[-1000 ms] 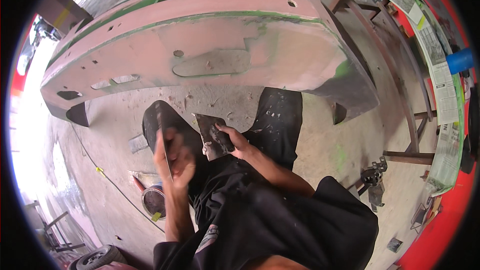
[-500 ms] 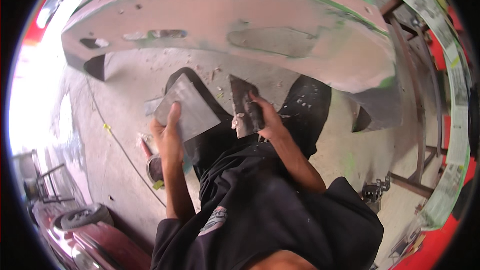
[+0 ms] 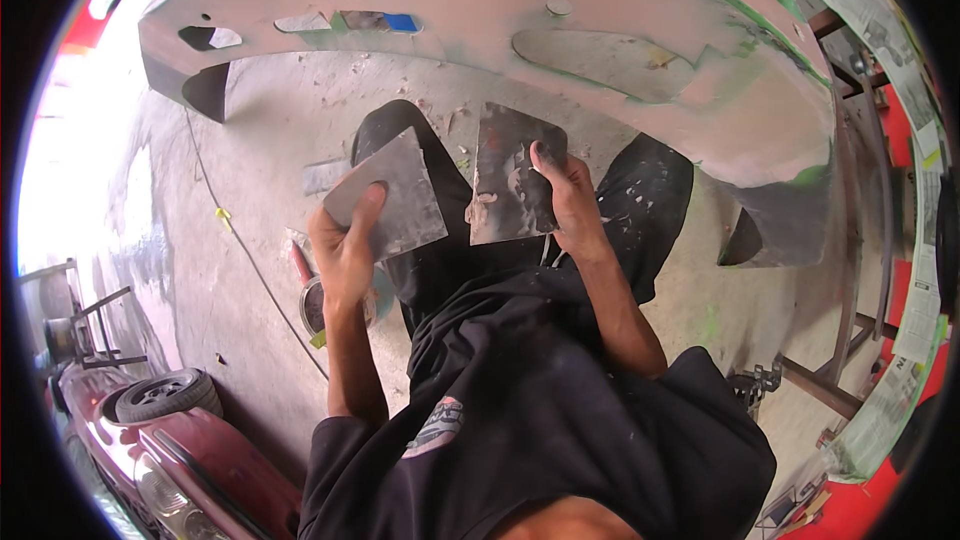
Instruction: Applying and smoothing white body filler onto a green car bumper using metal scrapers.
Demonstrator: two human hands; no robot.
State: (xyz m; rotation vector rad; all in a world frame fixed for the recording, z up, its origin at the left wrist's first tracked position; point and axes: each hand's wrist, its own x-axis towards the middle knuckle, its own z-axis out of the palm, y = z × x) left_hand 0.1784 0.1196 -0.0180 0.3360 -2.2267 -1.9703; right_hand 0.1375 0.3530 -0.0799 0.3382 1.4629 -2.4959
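My left hand (image 3: 342, 240) grips a grey, flat square scraper plate (image 3: 398, 198), thumb on its upper face. My right hand (image 3: 575, 200) is closed on a darker scraper plate (image 3: 510, 195), smeared with pale paste. The two plates are held side by side above my black-trousered legs, apart from each other. Beyond my knees stands a long pink car bumper (image 3: 450, 0) with green patches, dark corners and several cut-outs. A round tin (image 3: 312, 312) with a red-handled tool (image 3: 300, 260) beside it rests on the floor left of my legs, partly hidden.
A thin cord (image 3: 253, 265) runs over the concrete floor (image 3: 260, 170). At lower left are a wheel (image 3: 165, 395) and a red car body part (image 3: 200, 470). A metal stand (image 3: 820, 390) and a newspaper-covered curved piece (image 3: 925, 240) line the right side.
The plate in my left hand has turned from nearly edge-on to face up. My right hand and its plate have moved up and right. The bumper appears higher in view as the camera moved.
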